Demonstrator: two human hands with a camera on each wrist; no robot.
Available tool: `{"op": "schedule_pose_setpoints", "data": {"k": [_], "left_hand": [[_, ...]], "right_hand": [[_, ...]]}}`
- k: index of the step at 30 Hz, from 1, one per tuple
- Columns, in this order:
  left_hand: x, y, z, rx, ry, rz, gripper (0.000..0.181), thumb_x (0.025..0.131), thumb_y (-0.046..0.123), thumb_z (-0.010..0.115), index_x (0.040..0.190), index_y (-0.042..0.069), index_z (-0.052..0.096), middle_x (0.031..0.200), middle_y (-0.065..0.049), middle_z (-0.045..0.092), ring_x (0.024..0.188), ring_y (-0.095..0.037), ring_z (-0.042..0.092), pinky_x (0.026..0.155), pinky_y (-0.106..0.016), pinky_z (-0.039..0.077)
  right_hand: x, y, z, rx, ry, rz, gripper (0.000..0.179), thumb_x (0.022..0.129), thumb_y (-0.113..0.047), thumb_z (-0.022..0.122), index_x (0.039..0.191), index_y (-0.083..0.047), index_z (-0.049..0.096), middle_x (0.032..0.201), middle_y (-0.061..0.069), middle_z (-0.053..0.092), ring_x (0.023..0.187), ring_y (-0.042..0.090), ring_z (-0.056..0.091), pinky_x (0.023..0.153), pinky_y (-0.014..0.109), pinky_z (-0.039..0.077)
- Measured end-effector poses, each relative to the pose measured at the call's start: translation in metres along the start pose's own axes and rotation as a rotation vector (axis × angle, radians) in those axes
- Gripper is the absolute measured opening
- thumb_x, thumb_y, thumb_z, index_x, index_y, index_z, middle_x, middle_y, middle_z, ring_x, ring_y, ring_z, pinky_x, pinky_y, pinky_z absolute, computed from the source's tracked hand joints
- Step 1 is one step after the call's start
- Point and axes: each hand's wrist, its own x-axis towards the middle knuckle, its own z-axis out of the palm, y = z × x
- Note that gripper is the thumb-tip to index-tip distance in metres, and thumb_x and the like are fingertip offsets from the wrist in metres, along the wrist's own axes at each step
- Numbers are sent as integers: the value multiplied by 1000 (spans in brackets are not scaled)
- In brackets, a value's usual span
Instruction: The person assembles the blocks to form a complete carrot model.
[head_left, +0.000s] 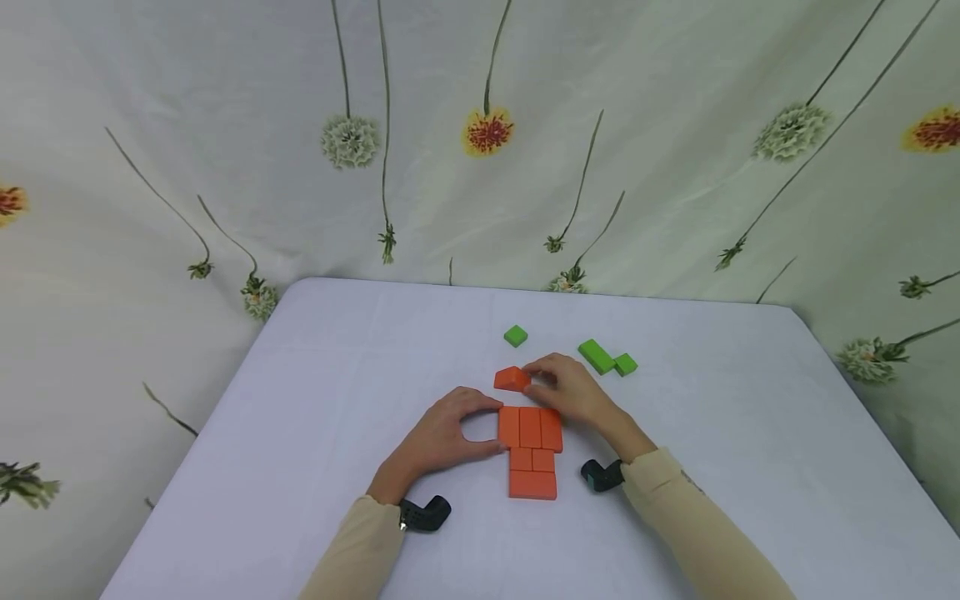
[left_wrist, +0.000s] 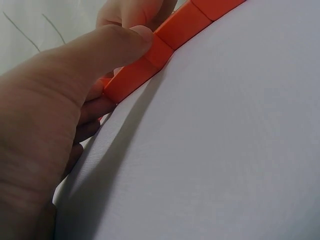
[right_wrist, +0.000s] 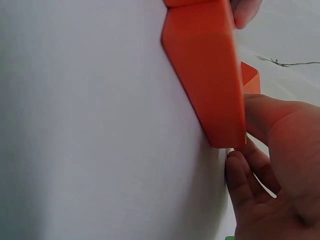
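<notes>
Several orange toy blocks [head_left: 532, 485] lie fitted together on the white table, three upright pieces across the top and smaller ones below. My left hand [head_left: 442, 429] spans the left block [head_left: 509, 427] of the top row, index fingertip at its far end and thumb at its near end. Just beyond that row, my right hand [head_left: 570, 390] pinches a separate orange block [head_left: 511, 380] with slanted sides between thumb and fingers. In the right wrist view the right thumb partly hides this block [right_wrist: 251, 80]. The left thumb covers part of the row in the left wrist view.
Farther back lie a green square block [head_left: 516, 336], a long green block [head_left: 596, 357] and a small green block [head_left: 626, 364] close to it. A cloth with printed flowers [head_left: 420, 192] hangs behind the table [head_left: 360, 333].
</notes>
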Motion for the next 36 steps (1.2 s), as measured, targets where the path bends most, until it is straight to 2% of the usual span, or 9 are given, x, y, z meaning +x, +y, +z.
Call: {"op": "schedule_pose_setpoints", "data": {"k": [14,19,27,36], "left_hand": [[1,1,0,10,-5,-16,53,84,41,85,131,24,69,127,4,66,123,-17,57,106,-44,52],[1,1,0,7,-8,-17,52,84,41,85,132,25,69,127,4,66,122,-17,57,105,-44,52],[1,1,-1,-7,-7,-24,53,84,41,85,132,25,69,127,4,66,123,-18,56,105,-46,52],[1,1,-1,12,-3,-16,53,84,40,85,132,24,69,127,3,66,123,-18,57,106,-45,52]], "right_hand": [[-4,-4,-2,-7,12,-3,29,94,-10,73,123,-13,66,113,4,73,107,21,68,99,40,57],[-6,-6,-4,-41,18,-21,30,95,-10,73,125,-12,69,113,3,75,106,20,70,97,39,58],[-9,-7,-8,-70,24,-74,25,95,-16,75,119,-12,75,111,1,75,103,19,68,95,39,58],[-15,-12,-13,-55,51,-62,26,94,-16,76,120,-11,75,110,1,76,100,17,70,92,36,59]]}}
